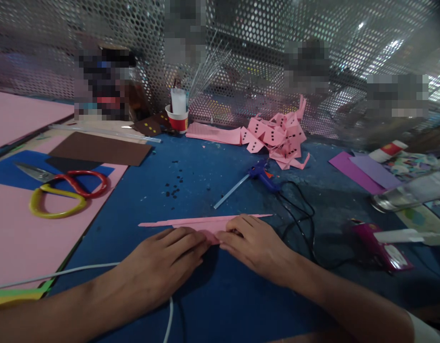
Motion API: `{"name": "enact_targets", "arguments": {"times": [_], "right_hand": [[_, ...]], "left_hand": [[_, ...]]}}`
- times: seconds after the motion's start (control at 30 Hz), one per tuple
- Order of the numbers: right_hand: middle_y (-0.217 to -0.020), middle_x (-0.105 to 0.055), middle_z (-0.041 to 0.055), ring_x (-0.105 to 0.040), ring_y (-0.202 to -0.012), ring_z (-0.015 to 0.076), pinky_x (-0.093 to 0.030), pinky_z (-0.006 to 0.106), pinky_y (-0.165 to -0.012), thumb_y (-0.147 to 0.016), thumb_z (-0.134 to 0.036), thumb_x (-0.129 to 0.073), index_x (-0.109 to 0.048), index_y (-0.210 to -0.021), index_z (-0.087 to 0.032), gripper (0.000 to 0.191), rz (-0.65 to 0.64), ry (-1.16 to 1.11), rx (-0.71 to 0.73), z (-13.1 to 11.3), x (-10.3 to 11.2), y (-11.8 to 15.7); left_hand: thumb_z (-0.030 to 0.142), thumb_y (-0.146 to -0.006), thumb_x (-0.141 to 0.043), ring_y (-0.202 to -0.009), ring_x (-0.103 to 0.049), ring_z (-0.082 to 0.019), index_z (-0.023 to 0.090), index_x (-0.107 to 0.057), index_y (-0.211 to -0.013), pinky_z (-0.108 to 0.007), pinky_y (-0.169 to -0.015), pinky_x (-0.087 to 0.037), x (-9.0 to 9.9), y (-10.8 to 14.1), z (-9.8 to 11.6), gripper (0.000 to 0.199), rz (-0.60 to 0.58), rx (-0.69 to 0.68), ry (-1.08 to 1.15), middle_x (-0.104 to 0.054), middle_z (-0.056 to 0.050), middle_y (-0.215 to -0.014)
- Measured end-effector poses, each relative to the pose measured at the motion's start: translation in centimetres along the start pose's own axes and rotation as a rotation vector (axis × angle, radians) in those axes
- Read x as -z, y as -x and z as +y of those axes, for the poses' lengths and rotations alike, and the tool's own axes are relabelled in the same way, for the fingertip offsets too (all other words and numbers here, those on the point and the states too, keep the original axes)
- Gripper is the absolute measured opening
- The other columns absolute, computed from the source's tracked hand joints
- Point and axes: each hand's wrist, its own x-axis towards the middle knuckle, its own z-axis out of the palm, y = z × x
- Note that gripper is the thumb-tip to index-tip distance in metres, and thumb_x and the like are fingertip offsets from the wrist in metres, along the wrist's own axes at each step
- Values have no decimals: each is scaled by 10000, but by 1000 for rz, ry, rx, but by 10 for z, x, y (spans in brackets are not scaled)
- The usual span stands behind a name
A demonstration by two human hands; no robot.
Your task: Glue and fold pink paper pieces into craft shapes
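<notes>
At the middle of the blue table, a folded piece of pink paper (202,222) lies with a long thin edge running left to right. My left hand (170,257) grips its near edge, fingers bent together over it. Close beside it, my right hand (254,245) pinches the same paper between thumb and fingers. The fingertips partly hide the near part of the fold. Just beyond my hands lies a blue glue gun (265,177) with a clear glue stick out of its back, its black cord trailing right.
Scissors (70,188) with red and yellow handles rest on coloured sheets at left. Behind stand a red-and-white cup (177,119) and a heap of pink cut-outs (277,136). A clear bottle (413,190) and a magenta box (382,247) lie right. A white cable (87,268) passes under my left arm.
</notes>
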Motion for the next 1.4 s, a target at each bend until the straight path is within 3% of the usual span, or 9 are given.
{"name": "enact_targets", "arguments": {"times": [1.4], "right_hand": [[-995,-666,57,-573,-900,203,-457,329,-765,-1066,-275,-505,-674,-1141,-177,210,29,20,8,1,1,-1]], "left_hand": [[180,-1035,-483,-1055,-637,-241,144,-680,-1213,-386,-894,-539,-1,-2,1,268,34,9,-38,-735,-60,-1195]]}}
